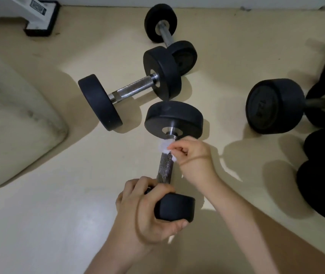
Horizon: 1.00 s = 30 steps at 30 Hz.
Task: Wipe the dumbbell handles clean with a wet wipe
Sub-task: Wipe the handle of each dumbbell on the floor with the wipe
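Beige floor (58,214) fills the view, with a pale padded block (15,125) at the left and a white frame foot (39,18) in a black cap at the far left corner. Heavy black dumbbells (323,175) crowd the right edge, and one large dumbbell (276,106) beside them shows its end face. Two lighter ones lie beyond the work: a knurled-bar dumbbell (136,88) and, behind it, a far dumbbell (164,34); whether their heads touch I cannot tell. The held dumbbell (174,115) points away from the person, its far head just beside the knurled-bar one. The left hand (147,210) grips its near head, fingers curled round it. The right hand (195,155) pinches a white wet wipe (164,146) against the far end of the handle (165,169).
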### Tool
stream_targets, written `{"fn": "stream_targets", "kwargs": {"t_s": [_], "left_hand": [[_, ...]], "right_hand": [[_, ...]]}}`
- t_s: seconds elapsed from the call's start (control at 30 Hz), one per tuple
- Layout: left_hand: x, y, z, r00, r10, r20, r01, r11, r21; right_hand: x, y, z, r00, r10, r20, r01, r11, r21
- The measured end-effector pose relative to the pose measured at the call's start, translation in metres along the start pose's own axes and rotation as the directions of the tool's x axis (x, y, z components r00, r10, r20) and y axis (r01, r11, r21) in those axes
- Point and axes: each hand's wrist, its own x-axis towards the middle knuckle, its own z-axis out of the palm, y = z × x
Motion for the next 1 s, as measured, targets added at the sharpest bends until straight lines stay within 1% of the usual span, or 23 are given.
{"fn": "stream_targets", "kwargs": {"t_s": [0.07, 0.1, 0.13, 0.2, 0.23, 0.27, 0.3, 0.33, 0.4, 0.43, 0.47, 0.53, 0.57, 0.6, 0.63, 0.67, 0.7, 0.73, 0.8, 0.87, 0.93, 0.97, 1.0], "left_hand": [[0.002, -0.01, -0.01, 0.999, -0.01, 0.052, 0.017, 0.991, -0.131], [0.002, -0.016, -0.015, 0.998, -0.022, 0.062, 0.035, 0.978, -0.208], [0.001, -0.022, -0.02, 0.997, -0.037, 0.066, 0.054, 0.958, -0.28], [0.001, -0.035, -0.027, 0.995, -0.056, 0.077, 0.082, 0.916, -0.392], [0.001, -0.041, -0.031, 0.993, -0.06, 0.097, 0.097, 0.894, -0.436], [0.001, -0.047, -0.035, 0.991, -0.057, 0.123, 0.11, 0.869, -0.482], [-0.001, -0.053, -0.04, 0.987, -0.054, 0.154, 0.128, 0.838, -0.531], [-0.003, -0.059, -0.046, 0.983, -0.06, 0.175, 0.152, 0.802, -0.578], [-0.006, -0.063, -0.055, 0.979, -0.115, 0.17, 0.197, 0.753, -0.627], [-0.008, -0.06, -0.056, 0.98, -0.157, 0.125, 0.201, 0.762, -0.616], [-0.009, -0.056, -0.056, 0.979, -0.198, 0.041, 0.186, 0.802, -0.567], [-0.01, -0.046, -0.053, 0.961, -0.228, -0.155, 0.157, 0.915, -0.372], [-0.009, -0.042, -0.049, 0.947, -0.241, -0.212, 0.181, 0.947, -0.265], [-0.007, -0.038, -0.045, 0.936, -0.262, -0.233, 0.225, 0.959, -0.175], [-0.005, -0.037, -0.041, 0.928, -0.281, -0.245, 0.264, 0.959, -0.101], [-0.004, -0.038, -0.037, 0.922, -0.285, -0.263, 0.284, 0.958, -0.042], [-0.001, -0.039, -0.034, 0.917, -0.282, -0.284, 0.295, 0.956, 0.003], [0.001, -0.039, -0.033, 0.913, -0.282, -0.294, 0.301, 0.953, 0.02], [0.003, -0.04, -0.035, 0.917, -0.285, -0.279, 0.302, 0.953, 0.021], [0.002, -0.042, -0.039, 0.935, -0.274, -0.223, 0.289, 0.957, 0.037], [0.0, -0.044, -0.047, 0.958, -0.263, -0.117, 0.269, 0.962, 0.04], [0.0, -0.046, -0.052, 0.962, -0.267, -0.06, 0.269, 0.962, 0.035], [0.0, -0.05, -0.056, 0.963, -0.268, -0.007, 0.268, 0.963, 0.024]], "right_hand": [[-0.026, -0.006, 0.002, 0.979, -0.032, 0.202, 0.027, 0.999, 0.029], [-0.028, -0.007, 0.002, 0.962, -0.059, 0.267, 0.053, 0.998, 0.031], [-0.021, -0.01, 0.003, 0.958, -0.086, 0.274, 0.082, 0.996, 0.026], [0.009, -0.015, 0.009, 0.981, -0.126, 0.145, 0.134, 0.99, -0.047], [0.021, -0.019, 0.013, 0.988, -0.131, 0.079, 0.138, 0.987, -0.084], [0.024, -0.02, 0.018, 0.99, -0.133, 0.045, 0.137, 0.986, -0.094], [0.017, -0.023, 0.023, 0.989, -0.135, 0.056, 0.14, 0.986, -0.096], [0.006, -0.024, 0.029, 0.983, -0.148, 0.111, 0.156, 0.985, -0.072], [-0.014, -0.029, 0.034, 0.953, -0.139, 0.271, 0.139, 0.99, 0.018], [-0.014, -0.031, 0.037, 0.938, -0.13, 0.321, 0.128, 0.991, 0.03], [-0.005, -0.033, 0.04, 0.943, -0.129, 0.308, 0.132, 0.991, 0.011], [0.019, -0.038, 0.049, 0.974, -0.167, 0.15, 0.177, 0.983, -0.052], [0.026, -0.042, 0.053, 0.977, -0.194, 0.086, 0.201, 0.976, -0.081], [0.029, -0.045, 0.056, 0.969, -0.235, 0.071, 0.242, 0.964, -0.107], [0.028, -0.047, 0.057, 0.951, -0.288, 0.112, 0.302, 0.945, -0.129], [0.024, -0.047, 0.056, 0.918, -0.341, 0.201, 0.372, 0.917, -0.146], [0.02, -0.049, 0.052, 0.875, -0.363, 0.32, 0.427, 0.89, -0.159], [0.021, -0.05, 0.048, 0.834, -0.355, 0.421, 0.461, 0.869, -0.18], [0.037, -0.054, 0.04, 0.764, -0.305, 0.569, 0.5, 0.837, -0.222], [0.051, -0.061, 0.036, 0.66, -0.284, 0.696, 0.568, 0.795, -0.214], [0.06, -0.069, 0.035, 0.512, -0.3, 0.805, 0.748, 0.616, -0.247], [0.065, -0.072, 0.032, 0.465, -0.286, 0.838, 0.801, 0.539, -0.26], [0.068, -0.075, 0.03, 0.455, -0.266, 0.85, 0.818, 0.502, -0.281]]}}
